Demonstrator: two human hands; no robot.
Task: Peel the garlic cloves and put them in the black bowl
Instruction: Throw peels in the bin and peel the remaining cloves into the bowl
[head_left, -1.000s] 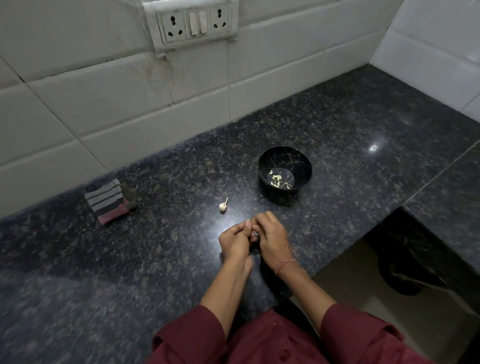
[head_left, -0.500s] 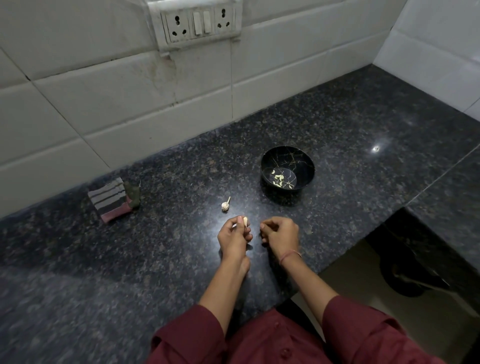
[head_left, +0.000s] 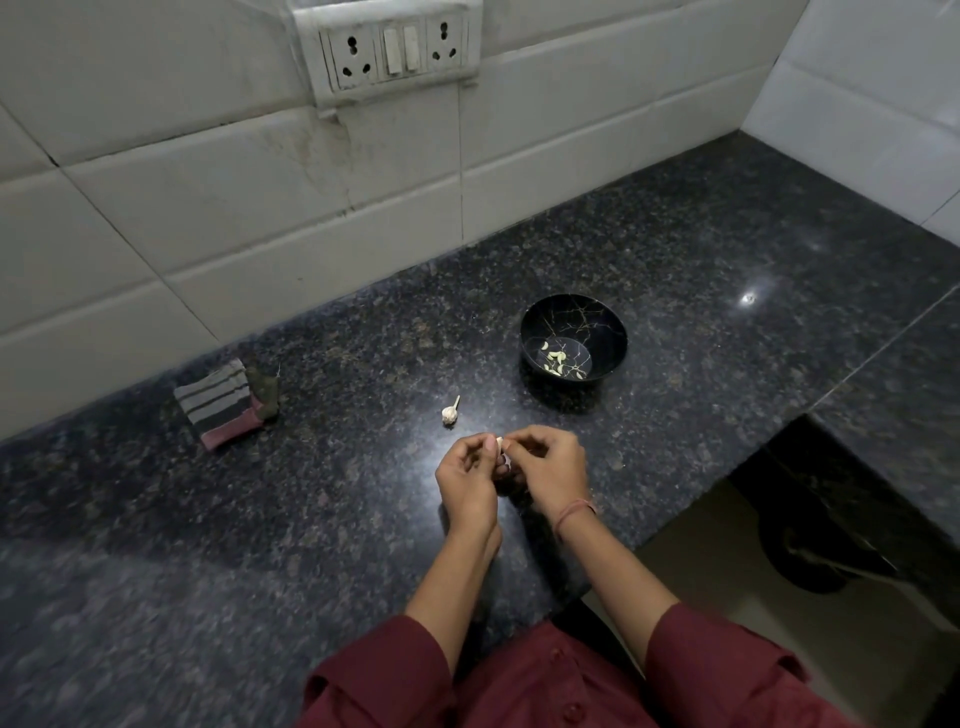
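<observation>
- The countertop (head_left: 270, 519) was dark speckled polished stone with a glossy sheen; behind it stood a wall of large white glazed tiles (head_left: 208, 208), stained under the socket plate (head_left: 395, 49).
- The black bowl (head_left: 571, 315) was round and glossy, with thin gold crack-like lines; several small pale peeled cloves (head_left: 555, 357) lay at its bottom.
- A small papery garlic head (head_left: 450, 413) with a short stem lay on the counter, between bowl and hands.
- A folded striped cloth (head_left: 221, 402) lay well to the left.
- The left hand (head_left: 467, 483) pinched a pale garlic clove (head_left: 500, 445) at its fingertips; the right hand (head_left: 550, 465), fingers curled, met it at the clove.
- Half a second before, the hands had been apart, the clove in the left alone; now they were together again.
</observation>
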